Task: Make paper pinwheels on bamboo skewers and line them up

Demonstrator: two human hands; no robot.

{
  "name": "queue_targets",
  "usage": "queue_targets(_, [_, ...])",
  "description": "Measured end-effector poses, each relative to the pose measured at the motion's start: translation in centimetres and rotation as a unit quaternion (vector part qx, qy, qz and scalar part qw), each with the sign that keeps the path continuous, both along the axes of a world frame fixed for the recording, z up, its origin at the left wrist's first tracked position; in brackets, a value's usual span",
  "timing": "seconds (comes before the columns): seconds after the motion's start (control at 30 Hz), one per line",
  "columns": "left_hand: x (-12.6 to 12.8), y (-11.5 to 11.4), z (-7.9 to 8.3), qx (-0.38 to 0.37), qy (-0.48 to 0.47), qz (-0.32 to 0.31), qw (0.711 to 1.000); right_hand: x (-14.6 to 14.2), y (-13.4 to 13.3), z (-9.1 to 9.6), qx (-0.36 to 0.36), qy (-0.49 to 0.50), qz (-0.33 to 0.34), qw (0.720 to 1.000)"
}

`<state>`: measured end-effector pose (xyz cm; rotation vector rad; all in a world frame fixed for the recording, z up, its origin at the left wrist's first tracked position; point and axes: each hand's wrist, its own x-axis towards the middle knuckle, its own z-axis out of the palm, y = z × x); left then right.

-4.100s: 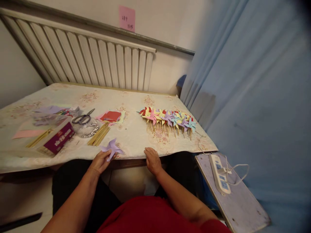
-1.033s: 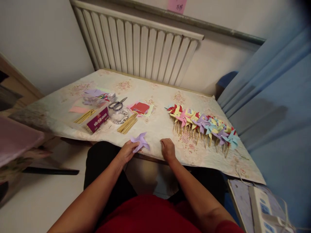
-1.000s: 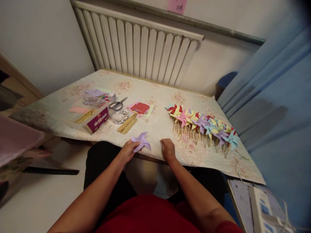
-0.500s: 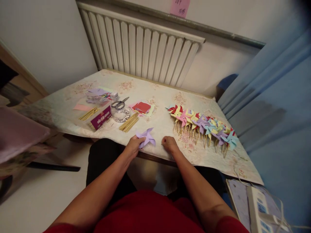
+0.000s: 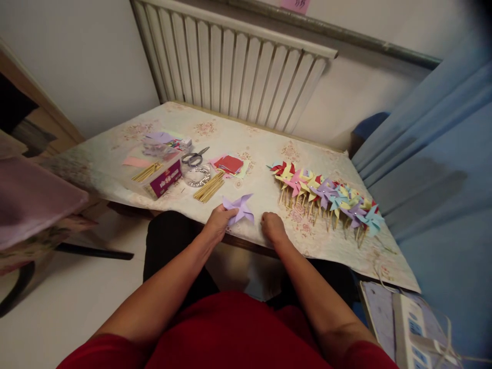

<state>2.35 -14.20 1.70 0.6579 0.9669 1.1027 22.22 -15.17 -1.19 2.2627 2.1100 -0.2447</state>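
My left hand (image 5: 218, 222) pinches a light purple paper pinwheel (image 5: 243, 209) over the table's front edge; no stick shows on it. To its right, my right hand (image 5: 272, 226) is closed and rests near the table edge, apart from the pinwheel. Whatever its fingers hold, if anything, is hidden. A bundle of thin wooden sticks (image 5: 209, 187) lies just beyond my left hand. Behind it is a stack of coloured paper squares (image 5: 229, 164), red on top. A round clear dish of small shiny pins (image 5: 199, 176) stands left of the sticks.
Finished pinwheels on sticks (image 5: 326, 192) lie in a long row on the right. At left are scissors (image 5: 195, 157) and a purple-fronted box (image 5: 165, 180) with more sticks. A radiator (image 5: 238, 66) stands behind the flowered tablecloth (image 5: 257, 143). A power strip (image 5: 411, 328) sits low at right.
The camera view has shifted slightly. Both hands stay in nearly the same place, the left one still pinching the purple pinwheel, the right one still closed.
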Motion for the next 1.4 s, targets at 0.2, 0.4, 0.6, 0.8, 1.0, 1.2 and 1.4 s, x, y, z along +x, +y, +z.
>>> queue_targets(0.2, [0.5, -0.4, 0.9, 0.006, -0.011, -0.003, 1.0, -0.5, -0.2, 0.9, -0.022, -0.041, 0.02, 0.999])
queue_targets(0.4, [0.8, -0.8, 1.6, 0.036, -0.004, 0.001, 0.999, -0.5, -0.1, 0.1, -0.005, -0.017, 0.009, 1.0])
queue_targets(0.6, [0.9, -1.1, 2.3, 0.035, -0.003, 0.012, 0.999, 0.9, -0.4, 1.3, 0.061, 0.186, -0.11, 0.974])
queue_targets(0.8, [1.6, -1.5, 2.9, 0.038, 0.001, 0.0, 0.999, -1.0, -3.1, 6.6, 0.295, 0.427, -0.042, 0.854])
queue_targets(1.0, [2.2, -2.1, 3.4, 0.058, -0.003, -0.007, 0.998, -4.3, -4.7, 8.3, 0.374, 0.388, 0.082, 0.838])
queue_targets(1.2, [2.3, -2.4, 3.7, 0.073, -0.012, -0.014, 0.997, -4.5, -4.6, 7.6, 0.387, 0.362, 0.107, 0.841])
queue_targets(1.4, [2.4, -2.6, 4.1, 0.07, -0.02, -0.02, 0.997, -4.5, -4.6, 7.5, 0.379, 0.357, 0.101, 0.848])
